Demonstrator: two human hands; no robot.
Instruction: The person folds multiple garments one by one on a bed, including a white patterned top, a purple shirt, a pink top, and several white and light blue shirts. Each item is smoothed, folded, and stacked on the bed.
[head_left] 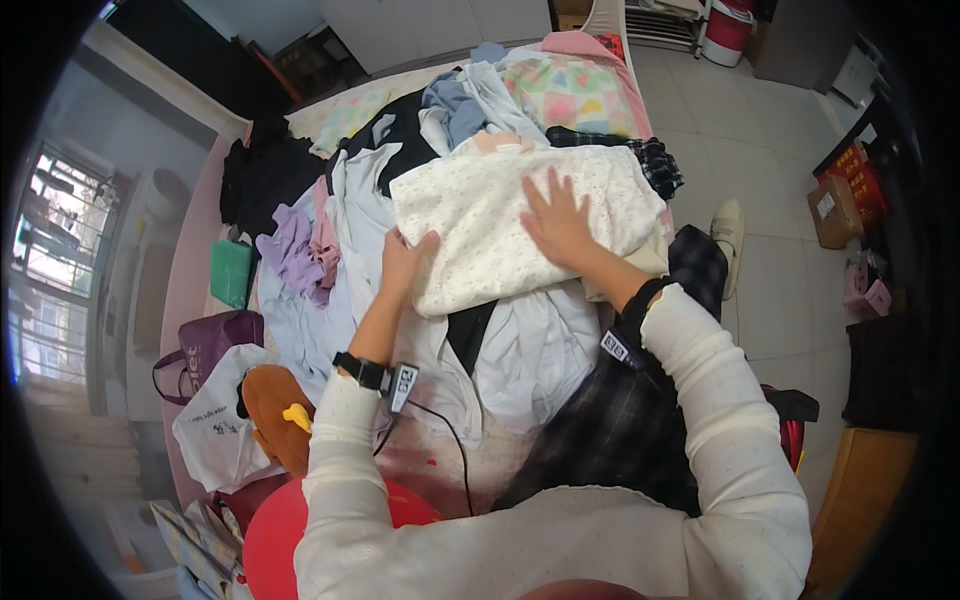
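A white cloth with a fine speckled pattern (470, 205) lies in front of me, folded into a thick, wide rectangle on top of other clothes. My left hand (405, 258) grips its left edge, the thumb on top and the fingertips partly hidden. Flat on the upper right part of the cloth rests my right hand (558, 225), its fingers spread. Under the cloth's near side, a white crumpled garment (535, 345) and a strip of black fabric show. A pale shirt (360, 200) lies just left of my left hand.
Lilac clothing (292, 250), black clothes (265, 175) and a pastel patchwork pillow (570, 90) cover the bed. On its left side are a green box (231, 272), a purple bag (225, 345) and a brown plush toy (275, 415). A cardboard box (835, 212) stands on the floor at right.
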